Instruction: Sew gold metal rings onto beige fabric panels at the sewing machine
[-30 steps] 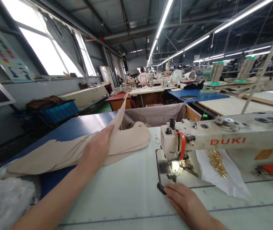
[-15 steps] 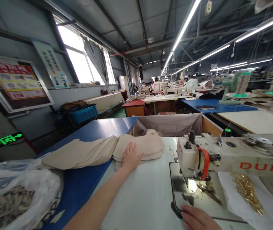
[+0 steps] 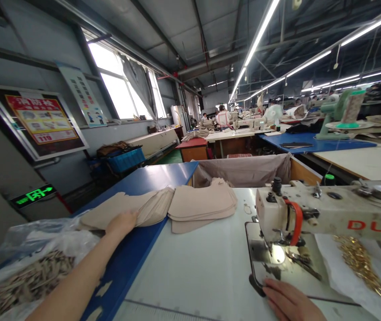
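Observation:
My left hand [image 3: 122, 224] lies on the near edge of a fanned pile of beige fabric pieces [image 3: 110, 207] on the blue table. Its fingers look stretched out over the pieces and a little blurred. To the right, a second stack of beige fabric pieces [image 3: 202, 203] sits on the pale sewing table, untouched. My right hand [image 3: 289, 301] rests with extended fingers at the front of the sewing machine [image 3: 314, 216], beside the black corner of its metal plate, holding nothing I can see. The lit needle area is just beyond those fingers.
At the left, a clear plastic bag [image 3: 46, 263] holds many small beige strips. Gold-coloured metal parts [image 3: 361, 263] lie on white paper beneath the machine arm. A cloth-lined bin [image 3: 244, 171] stands behind the table. Other people and machines are farther back.
My left hand has moved left, off the right stack and onto the left pile. My right hand stays by the machine plate. The view has shifted slightly to the left.

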Action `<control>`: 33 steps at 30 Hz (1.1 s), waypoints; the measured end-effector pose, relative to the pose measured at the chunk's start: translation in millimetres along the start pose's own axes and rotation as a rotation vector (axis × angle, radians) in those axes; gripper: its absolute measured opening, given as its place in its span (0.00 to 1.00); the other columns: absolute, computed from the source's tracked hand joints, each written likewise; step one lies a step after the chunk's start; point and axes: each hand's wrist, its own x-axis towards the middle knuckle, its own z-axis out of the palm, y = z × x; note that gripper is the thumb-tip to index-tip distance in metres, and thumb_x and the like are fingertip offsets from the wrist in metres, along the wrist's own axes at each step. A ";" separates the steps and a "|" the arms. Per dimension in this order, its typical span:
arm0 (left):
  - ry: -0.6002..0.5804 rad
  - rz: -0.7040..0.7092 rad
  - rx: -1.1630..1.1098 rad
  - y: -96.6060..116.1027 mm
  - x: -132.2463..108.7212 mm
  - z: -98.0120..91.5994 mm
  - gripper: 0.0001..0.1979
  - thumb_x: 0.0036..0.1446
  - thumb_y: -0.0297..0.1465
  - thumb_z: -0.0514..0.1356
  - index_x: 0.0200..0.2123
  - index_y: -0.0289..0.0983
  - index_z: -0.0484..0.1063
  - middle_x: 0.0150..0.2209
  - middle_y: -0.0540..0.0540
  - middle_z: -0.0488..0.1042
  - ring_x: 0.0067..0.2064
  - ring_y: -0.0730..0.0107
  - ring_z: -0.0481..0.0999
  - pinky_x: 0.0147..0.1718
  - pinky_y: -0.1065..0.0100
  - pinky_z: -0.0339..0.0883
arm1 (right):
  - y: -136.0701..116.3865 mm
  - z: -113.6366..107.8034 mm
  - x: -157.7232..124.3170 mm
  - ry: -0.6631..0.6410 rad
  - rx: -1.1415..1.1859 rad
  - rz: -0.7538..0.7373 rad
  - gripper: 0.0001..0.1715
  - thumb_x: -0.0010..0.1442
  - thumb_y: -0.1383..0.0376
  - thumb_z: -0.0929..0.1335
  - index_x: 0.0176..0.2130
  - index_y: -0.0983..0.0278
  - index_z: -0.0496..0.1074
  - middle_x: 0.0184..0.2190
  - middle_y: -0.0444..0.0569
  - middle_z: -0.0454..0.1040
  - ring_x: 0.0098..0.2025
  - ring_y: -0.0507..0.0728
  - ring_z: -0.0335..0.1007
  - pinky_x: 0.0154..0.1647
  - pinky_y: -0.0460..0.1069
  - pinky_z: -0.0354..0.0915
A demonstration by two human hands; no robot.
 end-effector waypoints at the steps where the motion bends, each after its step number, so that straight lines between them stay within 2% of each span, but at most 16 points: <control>1: -0.005 0.030 0.006 0.6 -1.6 -2.9 0.23 0.61 0.35 0.44 0.40 0.26 0.74 0.41 0.34 0.78 0.46 0.51 0.76 0.42 0.62 0.67 | -0.8 -1.1 0.6 0.010 0.007 0.008 0.17 0.65 0.64 0.60 0.41 0.64 0.76 0.39 0.52 0.79 0.39 0.54 0.78 0.41 0.42 0.72; 4: -0.004 0.062 0.045 3.7 -7.2 -18.7 0.18 0.58 0.26 0.45 0.35 0.27 0.74 0.37 0.33 0.78 0.43 0.51 0.77 0.39 0.61 0.67 | -3.2 -3.4 2.0 0.043 0.021 0.037 0.17 0.66 0.63 0.60 0.40 0.64 0.77 0.39 0.52 0.79 0.39 0.54 0.78 0.41 0.42 0.72; 7: 0.020 0.093 0.089 12.9 -22.5 -37.8 0.17 0.57 0.23 0.44 0.35 0.27 0.73 0.36 0.30 0.78 0.41 0.48 0.77 0.37 0.58 0.67 | -5.9 -4.5 3.3 0.062 0.018 0.049 0.19 0.66 0.63 0.59 0.39 0.63 0.77 0.38 0.51 0.80 0.38 0.54 0.78 0.40 0.42 0.72; 9: 0.038 0.178 0.093 26.9 -45.0 -44.7 0.19 0.60 0.25 0.42 0.38 0.28 0.72 0.37 0.31 0.77 0.41 0.49 0.77 0.38 0.58 0.66 | -7.3 -4.6 3.2 0.057 0.024 0.066 0.20 0.67 0.63 0.58 0.39 0.63 0.77 0.38 0.51 0.80 0.38 0.54 0.78 0.40 0.42 0.72; 11: 0.033 0.299 0.074 48.1 -78.9 -42.4 0.19 0.61 0.27 0.41 0.41 0.31 0.71 0.39 0.35 0.77 0.42 0.53 0.76 0.40 0.59 0.66 | -8.1 -4.2 1.7 0.043 0.042 0.094 0.19 0.66 0.63 0.59 0.41 0.63 0.77 0.40 0.51 0.79 0.40 0.53 0.77 0.42 0.42 0.72; 14: -0.069 0.455 0.005 89.7 -142.6 -20.0 0.18 0.61 0.29 0.43 0.42 0.34 0.71 0.35 0.38 0.78 0.37 0.57 0.78 0.35 0.63 0.67 | -8.2 -3.6 -1.8 0.017 0.079 0.108 0.16 0.66 0.63 0.60 0.45 0.62 0.75 0.42 0.50 0.78 0.42 0.53 0.76 0.45 0.42 0.71; 16: -0.170 0.570 -0.090 118.6 -183.7 3.5 0.17 0.61 0.31 0.44 0.38 0.37 0.73 0.33 0.42 0.79 0.35 0.60 0.78 0.33 0.66 0.67 | -8.5 -4.3 -3.0 0.003 0.112 0.100 0.17 0.65 0.63 0.61 0.49 0.61 0.73 0.44 0.49 0.78 0.43 0.53 0.76 0.45 0.42 0.71; 18: -0.267 0.689 -0.263 144.5 -217.0 27.5 0.16 0.60 0.28 0.45 0.37 0.37 0.73 0.33 0.41 0.79 0.36 0.60 0.78 0.34 0.65 0.68 | -10.0 -6.2 -2.5 -0.003 0.140 0.097 0.19 0.65 0.64 0.61 0.53 0.59 0.69 0.46 0.48 0.76 0.44 0.53 0.75 0.46 0.43 0.70; 21: -0.345 0.735 -0.447 174.0 -247.5 53.3 0.16 0.60 0.30 0.45 0.40 0.37 0.72 0.37 0.41 0.78 0.39 0.60 0.78 0.36 0.65 0.68 | -14.1 -8.0 0.0 0.019 0.150 0.101 0.23 0.63 0.66 0.61 0.58 0.61 0.64 0.52 0.50 0.72 0.50 0.54 0.72 0.50 0.44 0.68; 24: -0.416 0.717 -0.607 190.8 -258.8 63.5 0.15 0.60 0.33 0.47 0.42 0.36 0.72 0.37 0.41 0.78 0.39 0.61 0.77 0.37 0.65 0.68 | -14.9 -2.0 0.2 0.029 0.176 0.061 0.26 0.61 0.70 0.61 0.58 0.62 0.63 0.54 0.51 0.70 0.53 0.55 0.69 0.53 0.46 0.66; 27: -0.543 0.715 -0.733 191.8 -260.9 66.3 0.15 0.55 0.39 0.55 0.42 0.37 0.73 0.36 0.43 0.78 0.36 0.61 0.76 0.34 0.64 0.69 | -9.1 11.6 -4.7 0.036 0.206 -0.002 0.28 0.57 0.71 0.61 0.57 0.62 0.65 0.49 0.51 0.74 0.50 0.56 0.72 0.50 0.46 0.68; 30: -0.730 0.721 -0.873 170.4 -258.0 65.5 0.20 0.48 0.41 0.61 0.44 0.40 0.74 0.37 0.45 0.78 0.36 0.62 0.76 0.35 0.65 0.71 | -2.6 20.1 -10.6 0.093 0.201 -0.098 0.26 0.55 0.70 0.62 0.53 0.62 0.69 0.45 0.49 0.77 0.45 0.56 0.75 0.43 0.45 0.72; 31: -0.727 0.724 -0.912 157.0 -254.6 62.9 0.20 0.47 0.40 0.62 0.45 0.40 0.74 0.39 0.45 0.79 0.37 0.62 0.76 0.37 0.65 0.71 | -1.7 19.8 -11.7 0.083 0.198 -0.131 0.25 0.54 0.69 0.62 0.52 0.61 0.70 0.45 0.49 0.77 0.44 0.57 0.75 0.42 0.44 0.72; 32: -0.669 0.709 -0.944 140.0 -249.1 58.3 0.19 0.47 0.39 0.62 0.44 0.41 0.74 0.40 0.45 0.79 0.39 0.62 0.76 0.40 0.65 0.70 | -1.5 17.8 -12.3 0.051 0.196 -0.151 0.25 0.53 0.70 0.63 0.51 0.60 0.71 0.45 0.49 0.77 0.44 0.56 0.75 0.42 0.44 0.72; 33: -0.548 0.673 -0.954 119.5 -241.0 51.6 0.17 0.48 0.37 0.62 0.43 0.42 0.75 0.41 0.45 0.79 0.41 0.62 0.76 0.43 0.65 0.69 | -2.1 14.6 -12.2 0.005 0.197 -0.154 0.26 0.53 0.70 0.64 0.51 0.60 0.71 0.46 0.48 0.77 0.45 0.56 0.75 0.44 0.44 0.72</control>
